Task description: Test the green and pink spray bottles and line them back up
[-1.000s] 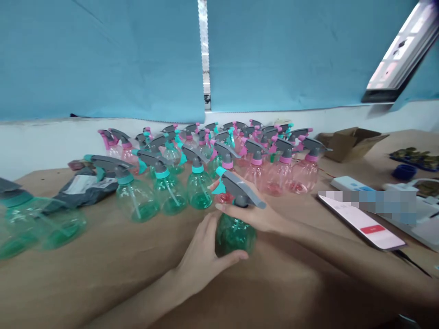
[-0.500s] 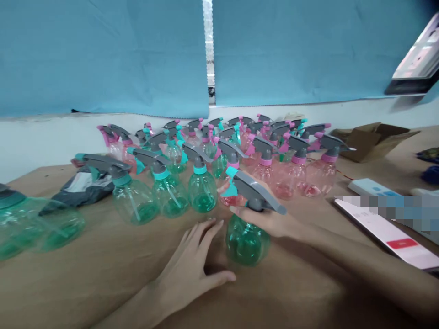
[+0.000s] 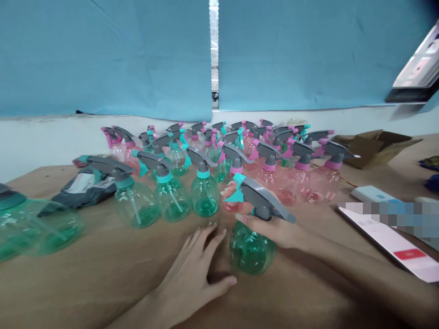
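Observation:
My right hand (image 3: 274, 228) is wrapped round the neck of a green spray bottle (image 3: 252, 251) with a grey trigger head and a turquoise nozzle. The bottle is close to the table top; whether its base touches cannot be made out. Just left of it, my left hand (image 3: 195, 269) is low over the table (image 3: 85, 283), fingers spread and thumb apart, holding nothing. Beyond the hands stand another green spray bottle (image 3: 205, 194) and a pink spray bottle (image 3: 231, 185), the latter partly hidden by my right hand's fingers.
Several more green and pink spray bottles (image 3: 297, 176) crowd the back of the table. A dark plastic bag (image 3: 82, 192) lies at left. An open cardboard box (image 3: 373, 146), a white box (image 3: 373, 194) and a phone (image 3: 384, 240) are at right. Blue curtains (image 3: 103, 55) hang behind.
The whole view has shifted slightly, so things appear a little lower and further right. My right hand still grips the green spray bottle, which sits slightly nearer; my left hand stays spread.

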{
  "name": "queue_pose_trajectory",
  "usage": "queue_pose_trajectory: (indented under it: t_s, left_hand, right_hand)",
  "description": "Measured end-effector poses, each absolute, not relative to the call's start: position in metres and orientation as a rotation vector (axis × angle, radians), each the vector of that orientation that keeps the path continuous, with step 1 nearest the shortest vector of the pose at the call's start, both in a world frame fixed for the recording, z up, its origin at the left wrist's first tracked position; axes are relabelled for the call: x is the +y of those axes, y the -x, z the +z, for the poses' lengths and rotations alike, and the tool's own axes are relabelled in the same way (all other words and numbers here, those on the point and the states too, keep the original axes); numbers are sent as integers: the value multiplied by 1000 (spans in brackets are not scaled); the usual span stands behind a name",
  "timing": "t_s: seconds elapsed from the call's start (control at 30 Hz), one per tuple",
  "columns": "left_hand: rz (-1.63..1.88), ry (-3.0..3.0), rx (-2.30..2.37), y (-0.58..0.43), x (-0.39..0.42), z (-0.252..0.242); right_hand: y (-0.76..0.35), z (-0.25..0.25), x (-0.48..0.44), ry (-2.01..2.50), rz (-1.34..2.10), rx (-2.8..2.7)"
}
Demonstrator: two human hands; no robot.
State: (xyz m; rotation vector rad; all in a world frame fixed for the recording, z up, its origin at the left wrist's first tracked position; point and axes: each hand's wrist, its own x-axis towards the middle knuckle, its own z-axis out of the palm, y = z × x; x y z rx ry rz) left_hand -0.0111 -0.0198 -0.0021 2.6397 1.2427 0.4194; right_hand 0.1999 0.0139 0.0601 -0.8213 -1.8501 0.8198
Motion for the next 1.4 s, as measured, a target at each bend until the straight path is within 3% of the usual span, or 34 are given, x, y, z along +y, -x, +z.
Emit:
queue_pose_trajectory:
  t_s: [1.4]
  left_hand:
    - [318,-2690,1262,9,-21,2]
  right_hand:
    - [-204,49,17,834,799,-1919]
